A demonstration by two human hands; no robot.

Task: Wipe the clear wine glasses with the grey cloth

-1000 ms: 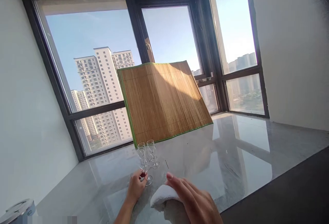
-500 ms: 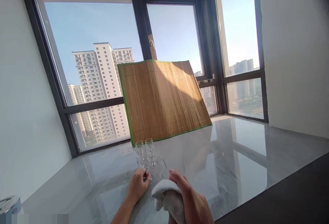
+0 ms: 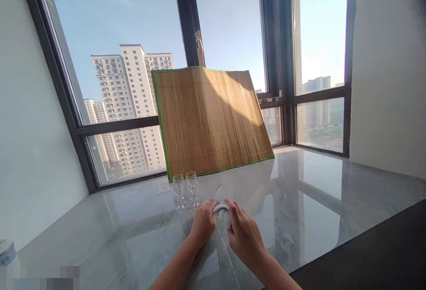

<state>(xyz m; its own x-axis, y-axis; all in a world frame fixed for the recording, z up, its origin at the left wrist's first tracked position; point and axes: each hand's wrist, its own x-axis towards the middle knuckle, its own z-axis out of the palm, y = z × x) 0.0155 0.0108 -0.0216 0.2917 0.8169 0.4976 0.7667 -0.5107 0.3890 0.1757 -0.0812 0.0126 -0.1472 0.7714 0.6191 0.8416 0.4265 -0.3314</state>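
My left hand (image 3: 203,221) is closed on a small clear stemmed glass (image 3: 218,190); only a faint curved outline of its bowl shows above my fingers. Around the folded white-grey cloth (image 3: 224,217) my right hand (image 3: 244,233) is closed, pressing it against the glass between both hands. Fingers and cloth hide the lower part of that glass. To the left of my hands, several matching stemmed glasses (image 3: 179,189) stand upright in a tight group on the glossy grey marbled surface (image 3: 146,237).
A bamboo mat (image 3: 213,121) with green edging leans against the dark-framed windows (image 3: 126,123) behind the glasses. At the far left edge sits a white and blue container (image 3: 7,252), partly cut off. White walls (image 3: 386,77) flank the surface on both sides.
My left hand has drawn a glass away from the group, to the right. My right hand has moved the cloth up to it, and both hands now meet. The view has shifted slightly.
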